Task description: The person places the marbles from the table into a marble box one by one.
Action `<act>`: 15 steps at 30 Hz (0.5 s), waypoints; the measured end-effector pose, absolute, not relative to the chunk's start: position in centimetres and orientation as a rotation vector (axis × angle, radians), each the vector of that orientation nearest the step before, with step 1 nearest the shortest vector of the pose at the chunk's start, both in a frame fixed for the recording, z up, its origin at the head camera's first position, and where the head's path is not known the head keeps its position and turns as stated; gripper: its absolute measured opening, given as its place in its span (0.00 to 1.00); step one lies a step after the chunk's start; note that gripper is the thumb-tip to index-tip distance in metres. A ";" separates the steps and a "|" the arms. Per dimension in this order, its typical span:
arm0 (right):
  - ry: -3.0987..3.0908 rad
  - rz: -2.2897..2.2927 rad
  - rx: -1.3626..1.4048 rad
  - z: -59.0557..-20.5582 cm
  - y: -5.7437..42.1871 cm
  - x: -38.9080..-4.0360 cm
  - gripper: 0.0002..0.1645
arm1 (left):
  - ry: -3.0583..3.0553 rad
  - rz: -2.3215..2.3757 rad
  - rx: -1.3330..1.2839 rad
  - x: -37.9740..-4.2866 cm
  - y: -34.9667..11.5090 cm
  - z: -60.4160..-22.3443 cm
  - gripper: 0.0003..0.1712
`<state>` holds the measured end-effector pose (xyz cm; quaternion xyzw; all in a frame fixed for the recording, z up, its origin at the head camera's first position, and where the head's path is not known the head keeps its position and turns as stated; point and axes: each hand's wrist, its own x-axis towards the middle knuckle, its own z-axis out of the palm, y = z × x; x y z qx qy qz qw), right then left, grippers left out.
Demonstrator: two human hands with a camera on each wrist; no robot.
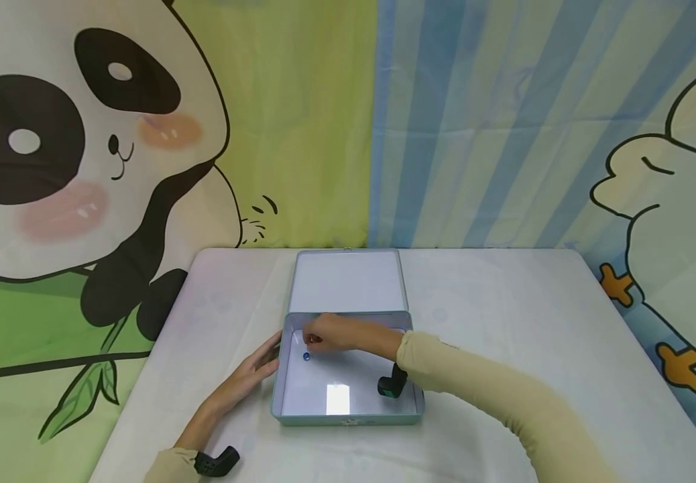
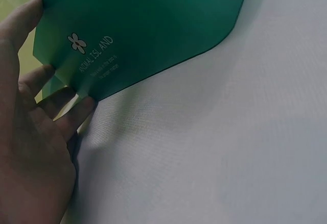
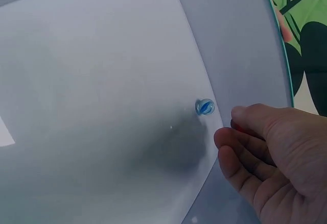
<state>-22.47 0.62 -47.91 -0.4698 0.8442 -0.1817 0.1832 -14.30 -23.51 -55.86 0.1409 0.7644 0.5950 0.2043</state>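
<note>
A shallow tin box (image 1: pixel 348 420) lies with its hinged lid (image 1: pixel 348 282) folded back. A clear glass marble (image 3: pixel 205 106) with a blue swirl sits on the box floor near its left wall. Over that side of the box, my right hand (image 1: pixel 331 333) pinches a small red thing (image 3: pixel 244 128) between thumb and fingers; most of it is hidden, so its kind is unclear. My left hand (image 1: pixel 245 376) touches the outside of the left wall with extended fingers. In the left wrist view, these fingertips rest against the green outer side (image 2: pixel 153 25), which bears white lettering.
The box stands on a table with a white cloth (image 1: pixel 493 315). Behind it hangs a printed curtain (image 1: pixel 306 121) with a panda on the left and a white bird on the right. Black wrist cameras sit on both wrists, the right one (image 1: pixel 392 382) above the box floor.
</note>
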 end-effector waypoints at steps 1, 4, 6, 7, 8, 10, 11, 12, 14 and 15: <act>2.385 -0.514 -1.328 -48.1 0.2 -22.7 0.06 | 2.131 1.658 0.391 -14.3 -23.5 -55.8 0.36; 2.381 -0.541 -1.306 -48.5 -0.7 -23.0 0.06 | 2.130 1.654 0.374 -14.3 -23.5 -55.7 0.36; 2.373 -0.547 -1.300 -48.8 -1.2 -23.2 0.06 | 2.127 1.654 0.359 -14.3 -23.5 -55.6 0.36; 2.367 -0.543 -1.300 -48.9 -1.3 -23.2 0.06 | 2.129 1.654 0.360 -14.3 -23.5 -55.6 0.36; 2.363 -0.535 -1.303 -49.1 -1.5 -23.2 0.06 | 2.129 1.653 0.353 -14.3 -23.5 -55.6 0.36; 2.367 -0.512 -1.311 -49.5 -1.7 -23.2 0.05 | 2.128 1.647 0.345 -14.3 -23.5 -55.6 0.36; 2.376 -0.502 -1.311 -49.7 -1.8 -23.2 0.05 | 2.127 1.645 0.336 -14.3 -23.5 -55.6 0.36; 2.385 -0.495 -1.308 -50.0 -1.8 -23.3 0.04 | 2.127 1.643 0.330 -14.2 -23.4 -55.6 0.36; 2.403 -0.481 -1.294 -50.3 -2.0 -23.3 0.04 | 2.130 1.638 0.319 -14.2 -23.4 -55.6 0.36; 2.409 -0.472 -1.284 -50.5 -2.0 -23.3 0.04 | 2.130 1.639 0.321 -14.2 -23.4 -55.6 0.36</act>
